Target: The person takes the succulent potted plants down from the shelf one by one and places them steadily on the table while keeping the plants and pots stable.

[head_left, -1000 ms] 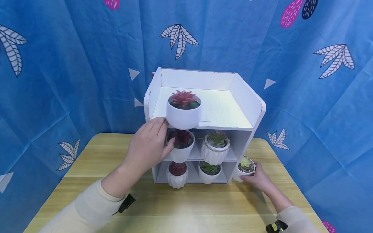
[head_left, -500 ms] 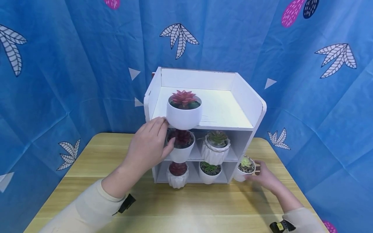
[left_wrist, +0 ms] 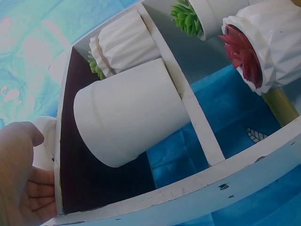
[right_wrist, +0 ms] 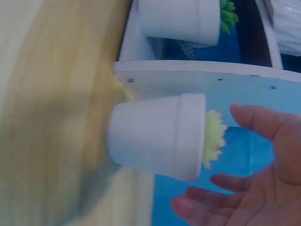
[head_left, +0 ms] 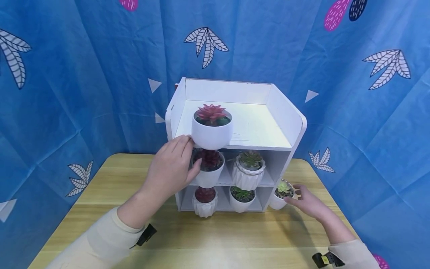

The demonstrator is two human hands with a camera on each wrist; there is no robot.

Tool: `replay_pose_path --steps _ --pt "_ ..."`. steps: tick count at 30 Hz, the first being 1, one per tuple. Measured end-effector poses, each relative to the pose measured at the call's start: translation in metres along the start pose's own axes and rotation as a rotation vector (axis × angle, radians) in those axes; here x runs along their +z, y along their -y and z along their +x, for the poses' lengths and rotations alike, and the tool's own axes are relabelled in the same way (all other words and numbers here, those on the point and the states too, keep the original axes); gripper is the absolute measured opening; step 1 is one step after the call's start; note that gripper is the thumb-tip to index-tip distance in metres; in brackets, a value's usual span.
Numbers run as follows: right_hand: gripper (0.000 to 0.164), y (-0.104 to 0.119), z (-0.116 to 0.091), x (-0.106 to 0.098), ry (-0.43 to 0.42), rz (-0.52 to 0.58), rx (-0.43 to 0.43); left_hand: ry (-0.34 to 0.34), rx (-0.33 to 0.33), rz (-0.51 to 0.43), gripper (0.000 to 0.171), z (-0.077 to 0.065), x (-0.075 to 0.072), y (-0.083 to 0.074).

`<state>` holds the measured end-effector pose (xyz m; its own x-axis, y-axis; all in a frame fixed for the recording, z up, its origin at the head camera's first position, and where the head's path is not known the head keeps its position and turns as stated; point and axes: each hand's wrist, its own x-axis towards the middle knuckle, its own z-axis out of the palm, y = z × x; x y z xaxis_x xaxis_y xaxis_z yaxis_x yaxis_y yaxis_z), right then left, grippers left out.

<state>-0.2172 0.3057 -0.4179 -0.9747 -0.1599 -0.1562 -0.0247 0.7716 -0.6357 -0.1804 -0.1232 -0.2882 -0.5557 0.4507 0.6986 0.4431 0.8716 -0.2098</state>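
My left hand [head_left: 171,168] is up at the left front of the white shelf [head_left: 285,112]. My fingers are curled a little against the shelf's edge, right under the round white pot with the pink plant [head_left: 212,129] on the top level. My thumb sits by the pot with the dark red plant [head_left: 209,170] on the middle level. I think my hand only rests there and holds no pot, but the view is not clear enough to be sure.

My right hand [head_left: 307,203] is down on the wooden table [head_left: 235,239], by the right side of the shelf. Its fingers are spread out and loose. The small white pot with the pale green plant [head_left: 281,195] stands on the table just beside the shelf's right wall. My fingertips are very near it, but in the wrist view there is a gap between my hand [right_wrist: 263,169] and the pot [right_wrist: 160,136]. So I am not holding it.
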Motion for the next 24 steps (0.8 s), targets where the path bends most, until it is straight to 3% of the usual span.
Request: replay_pose_path --steps 9,24 --pt "0.083 0.02 -0.011 -0.015 -0.028 -0.114 -0.061 0.002 -0.005 -0.003 0.059 0.0 -0.001 0.0" --pt "0.06 0.054 -0.029 -0.034 -0.153 -0.158 -0.188 -0.004 -0.001 -0.007 0.059 0.0 0.0 0.0"
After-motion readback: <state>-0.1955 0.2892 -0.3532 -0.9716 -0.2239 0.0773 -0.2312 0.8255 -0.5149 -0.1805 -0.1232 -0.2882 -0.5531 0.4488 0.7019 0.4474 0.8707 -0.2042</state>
